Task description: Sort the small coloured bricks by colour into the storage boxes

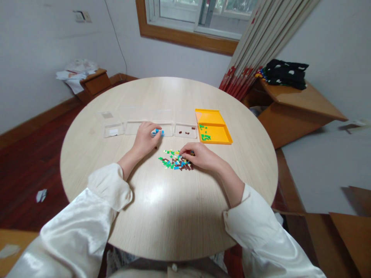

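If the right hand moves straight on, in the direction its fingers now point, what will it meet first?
Most likely the pile of small mixed-colour bricks; the right hand is already close over its edge, though depth is unclear.

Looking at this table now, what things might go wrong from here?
The right hand is at the loose pile of small pieces, so a careless move might scatter them. The left hand is at the clear box with blue pieces; a bump might shift it. The yellow box lies open, so its green pieces could spill if knocked.
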The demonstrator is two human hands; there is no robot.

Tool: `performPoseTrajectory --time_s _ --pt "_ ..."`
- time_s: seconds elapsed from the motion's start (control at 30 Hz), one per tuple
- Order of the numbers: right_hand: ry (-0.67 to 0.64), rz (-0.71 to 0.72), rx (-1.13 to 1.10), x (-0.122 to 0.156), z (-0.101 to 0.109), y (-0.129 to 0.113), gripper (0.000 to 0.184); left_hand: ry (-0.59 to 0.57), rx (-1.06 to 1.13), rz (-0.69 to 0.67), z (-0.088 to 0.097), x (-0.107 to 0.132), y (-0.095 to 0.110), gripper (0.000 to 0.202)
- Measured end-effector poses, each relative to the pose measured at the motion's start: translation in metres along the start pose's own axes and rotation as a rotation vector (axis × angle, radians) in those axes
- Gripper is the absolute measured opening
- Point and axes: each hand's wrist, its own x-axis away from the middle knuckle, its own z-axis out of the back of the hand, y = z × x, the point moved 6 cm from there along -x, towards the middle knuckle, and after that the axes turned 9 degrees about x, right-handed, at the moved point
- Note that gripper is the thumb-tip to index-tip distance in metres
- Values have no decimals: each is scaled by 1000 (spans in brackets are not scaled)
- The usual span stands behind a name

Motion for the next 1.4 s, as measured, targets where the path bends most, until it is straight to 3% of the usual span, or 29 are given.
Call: performPoseTrajectory --time_s 0.53,1.03,1.4 --pt "68 -26 44 -2 3 5 18 -38 5 -25 -1 3 4 11" --pt "-33 -26 106 2 -1 7 11 -93 0 -12 -2 5 9 14" --pt "186 -68 7 -1 6 9 10 -146 31 -8 -6 7 14 21"
